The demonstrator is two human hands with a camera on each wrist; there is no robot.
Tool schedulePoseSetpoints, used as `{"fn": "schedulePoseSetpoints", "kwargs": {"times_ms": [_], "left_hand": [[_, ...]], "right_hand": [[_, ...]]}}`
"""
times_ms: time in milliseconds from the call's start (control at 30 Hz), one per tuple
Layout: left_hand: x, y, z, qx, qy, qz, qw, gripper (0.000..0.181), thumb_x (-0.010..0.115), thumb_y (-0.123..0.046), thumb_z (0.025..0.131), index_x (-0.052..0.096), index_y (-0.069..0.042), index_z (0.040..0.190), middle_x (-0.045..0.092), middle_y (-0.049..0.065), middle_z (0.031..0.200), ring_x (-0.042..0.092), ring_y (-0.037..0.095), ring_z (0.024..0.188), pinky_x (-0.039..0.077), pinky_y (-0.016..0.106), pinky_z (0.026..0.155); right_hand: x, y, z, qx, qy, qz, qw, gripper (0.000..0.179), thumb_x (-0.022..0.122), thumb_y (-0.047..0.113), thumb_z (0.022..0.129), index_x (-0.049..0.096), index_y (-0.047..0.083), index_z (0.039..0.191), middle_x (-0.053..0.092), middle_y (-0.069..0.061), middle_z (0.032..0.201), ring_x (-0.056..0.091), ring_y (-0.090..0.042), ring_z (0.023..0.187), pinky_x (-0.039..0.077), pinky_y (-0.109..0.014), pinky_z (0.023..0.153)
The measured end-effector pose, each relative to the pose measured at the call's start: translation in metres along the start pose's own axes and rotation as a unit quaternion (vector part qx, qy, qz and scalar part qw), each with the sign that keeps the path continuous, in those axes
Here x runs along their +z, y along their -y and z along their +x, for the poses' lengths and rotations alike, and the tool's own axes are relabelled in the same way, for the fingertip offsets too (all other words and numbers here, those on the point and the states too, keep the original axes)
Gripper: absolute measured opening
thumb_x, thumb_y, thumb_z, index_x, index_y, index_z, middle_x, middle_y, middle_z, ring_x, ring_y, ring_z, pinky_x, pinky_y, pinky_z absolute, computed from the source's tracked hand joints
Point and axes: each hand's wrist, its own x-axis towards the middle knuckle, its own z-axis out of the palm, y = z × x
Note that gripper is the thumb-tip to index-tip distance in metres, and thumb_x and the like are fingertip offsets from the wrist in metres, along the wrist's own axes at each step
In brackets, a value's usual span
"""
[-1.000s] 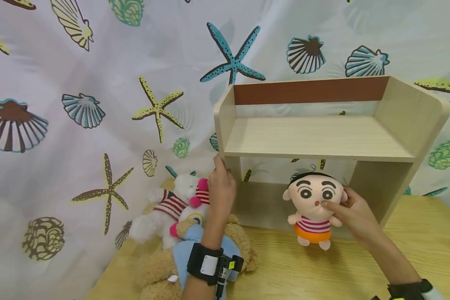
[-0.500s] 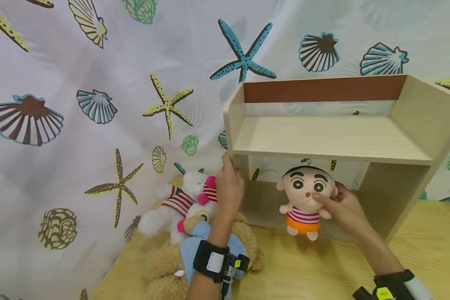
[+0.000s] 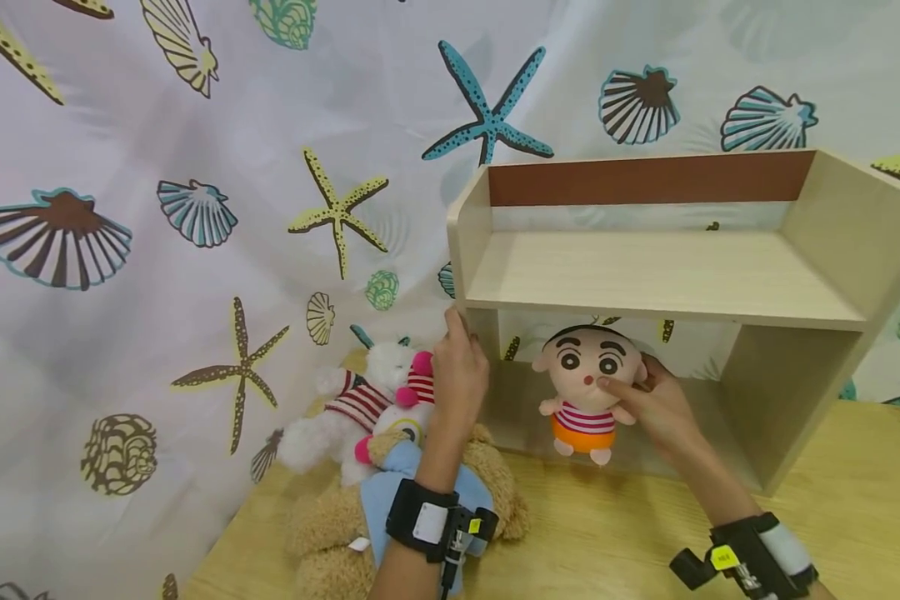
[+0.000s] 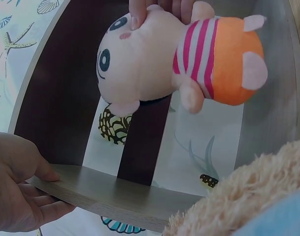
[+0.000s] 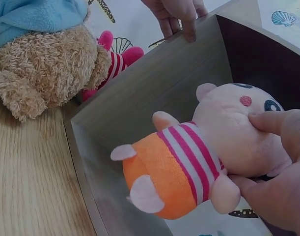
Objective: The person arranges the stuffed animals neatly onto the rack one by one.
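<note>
A plush doll [image 3: 583,387] with a big head, striped shirt and orange shorts is held upright at the front of the shelf's lower compartment. My right hand [image 3: 660,407] grips it by the side of its head, thumb on the cheek, as the right wrist view also shows. My left hand [image 3: 459,371] pinches the left side panel of the wooden shelf [image 3: 667,271]; in the left wrist view its thumb lies inside the panel and its fingers outside. Whether the doll's feet touch the compartment floor, I cannot tell.
Left of the shelf, a brown teddy bear [image 3: 330,525] in blue lies on the wooden table [image 3: 570,533], partly behind my left forearm. Behind it are a white plush toy [image 3: 307,442] in stripes and another with pink parts. A shell-print curtain [image 3: 195,333] hangs behind.
My right hand has carried the doll left and slightly up, towards the middle of the lower compartment. The whole view has shifted a little; my left hand stays on the side panel.
</note>
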Motion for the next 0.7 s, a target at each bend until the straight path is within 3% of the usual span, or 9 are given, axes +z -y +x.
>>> {"fn": "schedulePoseSetpoints", "kwargs": {"times_ms": [433,700], "left_hand": [[0.0,0.001,-0.001,0.005,0.012,-0.01,0.9999,0.022,0.05,0.004,0.099,0.043,0.001,0.12,0.066,0.031,0.086,0.069,0.042,0.074,0.056,0.048,0.055],[-0.001,0.0,-0.001,0.002,0.008,0.005,0.9999,0.021,0.052,0.005,0.097,0.043,0.002,0.116,0.065,0.03,0.082,0.068,0.042,0.067,0.053,0.049,0.05]], "right_hand": [[0.026,-0.013,0.024,-0.038,0.015,0.023,0.9989,0.079,0.069,0.02,0.096,0.023,-0.004,0.154,0.034,-0.025,0.152,0.037,-0.04,0.137,0.035,-0.05,0.108],[0.04,-0.017,0.037,-0.024,0.031,0.029,0.9988,0.085,0.067,0.023,0.097,0.012,0.004,0.158,0.021,-0.026,0.158,0.032,-0.043,0.14,0.034,-0.053,0.108]]}}
